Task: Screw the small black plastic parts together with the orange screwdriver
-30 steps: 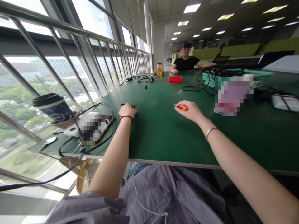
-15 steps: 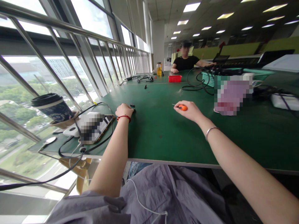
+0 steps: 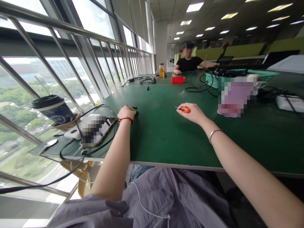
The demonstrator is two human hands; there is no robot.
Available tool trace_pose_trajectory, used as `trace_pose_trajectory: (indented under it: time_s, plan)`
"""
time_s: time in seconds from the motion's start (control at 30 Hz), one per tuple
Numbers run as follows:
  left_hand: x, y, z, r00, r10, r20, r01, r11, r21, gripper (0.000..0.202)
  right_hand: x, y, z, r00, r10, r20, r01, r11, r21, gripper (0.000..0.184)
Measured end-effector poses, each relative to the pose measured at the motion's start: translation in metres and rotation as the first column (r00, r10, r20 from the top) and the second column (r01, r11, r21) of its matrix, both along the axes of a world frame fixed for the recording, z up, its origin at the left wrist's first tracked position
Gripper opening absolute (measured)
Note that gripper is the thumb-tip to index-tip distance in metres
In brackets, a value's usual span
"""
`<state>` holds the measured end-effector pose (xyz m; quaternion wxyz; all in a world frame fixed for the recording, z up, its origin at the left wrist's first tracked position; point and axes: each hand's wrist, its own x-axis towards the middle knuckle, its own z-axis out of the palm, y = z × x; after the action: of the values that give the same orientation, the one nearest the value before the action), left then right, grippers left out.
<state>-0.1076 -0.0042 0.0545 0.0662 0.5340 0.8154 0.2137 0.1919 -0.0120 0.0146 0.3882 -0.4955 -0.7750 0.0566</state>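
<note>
"Taking twelve as straight ahead from the seat, where is the right hand (image 3: 191,113)?"

"At one o'clock, over the green bench (image 3: 163,148). Its fingers are wrapped around an orange-handled tool (image 3: 185,110), with the thin shaft pointing toward nine."

"And the left hand (image 3: 125,113)?"

"At eleven. It's curled, knuckles up, low over the bench. A dark piece (image 3: 136,112) shows beside the thumb; I can't tell whether the fingers grip it, because the back of the hand hides them."

"Anything near that?"

"A small black part (image 3: 135,107) lies just beyond, toward one o'clock from the hand. Another black bit (image 3: 148,89) sits farther out, near twelve, well apart from both hands."

"What's at ten?"

"A phone (image 3: 108,128) with a cable looping around it, and past it a lidded paper cup (image 3: 53,109) near the railing (image 3: 95,37)."

"Farther off?"

"A red box (image 3: 178,80) at twelve, a person in black (image 3: 188,65) behind it, and a green basket (image 3: 212,81) at one."
</note>
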Motion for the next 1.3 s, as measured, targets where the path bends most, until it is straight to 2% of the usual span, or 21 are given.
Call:
trace_pose_trajectory:
  time_s: [0.17, 0.27, 0.33, 0.4, 0.47, 0.53, 0.63, 0.7, 0.8, 0.93, 1.1, 1.3]
  plan:
    - [-0.002, 0.003, -0.003, 1.0, -0.002, -0.008, 0.002, 1.0, 0.008, 0.021, 0.0, 0.0, -0.001, 1.0, 0.005, 0.004, -0.005, 1.0, -0.022, 0.014]
    - [-0.004, 0.011, -0.009, 0.999, -0.047, 0.017, 0.047, 0.999, 0.024, 0.02, -0.001, 0.0, -0.001, 1.0, 0.014, 0.018, -0.013, 1.0, -0.019, 0.015]
    - [-0.001, 0.018, -0.015, 0.988, -0.145, 0.053, 0.142, 0.989, 0.049, 0.018, -0.003, -0.003, 0.001, 1.0, 0.01, 0.025, -0.01, 1.0, 0.001, 0.015]
    - [0.01, 0.023, -0.023, 0.951, -0.289, 0.108, 0.282, 0.957, 0.074, 0.014, -0.007, -0.007, 0.005, 1.0, -0.006, 0.014, 0.005, 1.0, 0.031, 0.016]
    - [0.029, 0.025, -0.031, 0.864, -0.467, 0.188, 0.453, 0.884, 0.116, 0.013, -0.011, -0.012, 0.011, 0.999, -0.034, -0.023, 0.035, 0.998, 0.06, 0.018]
    - [0.055, 0.022, -0.038, 0.733, -0.631, 0.253, 0.61, 0.775, 0.164, 0.014, -0.015, -0.017, 0.016, 0.992, -0.084, -0.091, 0.092, 0.992, 0.091, 0.017]
    - [0.093, 0.012, -0.045, 0.515, -0.81, 0.281, 0.789, 0.576, 0.214, 0.012, -0.018, -0.021, 0.023, 0.958, -0.184, -0.219, 0.217, 0.966, 0.14, 0.013]
    - [0.11, 0.004, -0.046, 0.404, -0.88, 0.25, 0.855, 0.46, 0.238, 0.012, -0.017, -0.022, 0.026, 0.929, -0.231, -0.288, 0.284, 0.945, 0.16, 0.012]
    - [0.12, -0.003, -0.046, 0.35, -0.912, 0.213, 0.882, 0.397, 0.254, 0.012, -0.011, -0.021, 0.029, 0.885, -0.288, -0.366, 0.372, 0.91, 0.183, 0.022]
    - [0.118, -0.005, -0.045, 0.33, -0.926, 0.184, 0.893, 0.369, 0.258, 0.011, -0.003, -0.019, 0.03, 0.844, -0.329, -0.424, 0.438, 0.879, 0.19, 0.026]
    - [0.116, -0.005, -0.044, 0.326, -0.932, 0.157, 0.898, 0.357, 0.258, 0.011, -0.007, -0.024, 0.032, 0.849, -0.369, -0.377, 0.435, 0.895, 0.104, 0.02]
    - [0.117, -0.004, -0.047, 0.329, -0.93, 0.164, 0.892, 0.363, 0.268, 0.011, -0.017, -0.026, 0.031, 0.839, -0.247, -0.484, 0.354, 0.924, 0.143, 0.027]
